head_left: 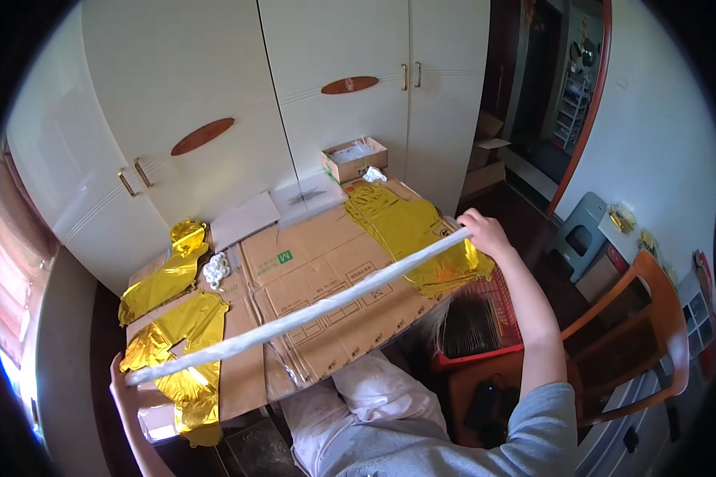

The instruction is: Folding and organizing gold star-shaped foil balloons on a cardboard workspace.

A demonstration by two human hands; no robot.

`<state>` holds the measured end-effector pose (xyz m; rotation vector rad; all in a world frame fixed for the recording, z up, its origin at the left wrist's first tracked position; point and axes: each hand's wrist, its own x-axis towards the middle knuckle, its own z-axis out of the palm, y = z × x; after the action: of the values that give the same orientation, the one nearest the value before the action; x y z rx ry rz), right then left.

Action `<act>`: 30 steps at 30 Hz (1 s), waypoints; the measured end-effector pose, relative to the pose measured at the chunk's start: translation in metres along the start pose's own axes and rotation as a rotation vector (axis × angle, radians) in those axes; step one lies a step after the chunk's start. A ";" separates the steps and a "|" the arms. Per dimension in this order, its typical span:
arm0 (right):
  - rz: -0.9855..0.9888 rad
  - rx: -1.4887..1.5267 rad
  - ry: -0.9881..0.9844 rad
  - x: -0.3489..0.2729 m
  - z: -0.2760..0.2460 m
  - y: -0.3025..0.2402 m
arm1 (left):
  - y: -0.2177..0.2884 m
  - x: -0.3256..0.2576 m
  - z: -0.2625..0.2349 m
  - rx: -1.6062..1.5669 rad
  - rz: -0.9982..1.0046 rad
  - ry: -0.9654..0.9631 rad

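A long white strip (310,312), which looks like bunched thin plastic or cloth, stretches taut and slanting across the table in front of me. My left hand (118,378) is closed round its lower end, by the table's left edge. At the other end my right hand (485,233) grips it, higher and to the right. Beneath the strip on the left lies a crumpled gold foil piece (184,318), like a flat balloon. Under its right part rests a stack of duller gold foil (398,230). Another gold foil piece (167,278) lies farther back on the left.
Flattened cardboard (294,262) covers the table. White cord (215,270) lies bundled on it, and a small open carton (355,161) stands at the back against cream cabinets (215,71). A red crate (503,306) with dark contents and a wooden chair (636,342) are to my right.
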<state>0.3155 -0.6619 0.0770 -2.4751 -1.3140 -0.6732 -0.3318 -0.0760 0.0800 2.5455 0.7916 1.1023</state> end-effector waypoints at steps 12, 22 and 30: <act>0.057 0.076 0.397 -0.153 0.009 -0.050 | 0.014 -0.164 -0.104 0.258 -0.077 0.343; 0.200 0.215 -0.233 -0.249 0.061 -0.099 | -0.010 -0.342 -0.055 0.294 -0.597 0.228; 0.147 0.395 -0.639 -0.310 0.082 -0.139 | -0.010 -0.452 0.042 0.443 -1.019 -0.153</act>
<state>0.0733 -0.7692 -0.1506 -2.4844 -1.2669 0.4202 -0.5600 -0.3272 -0.2209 1.9316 2.1064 0.4024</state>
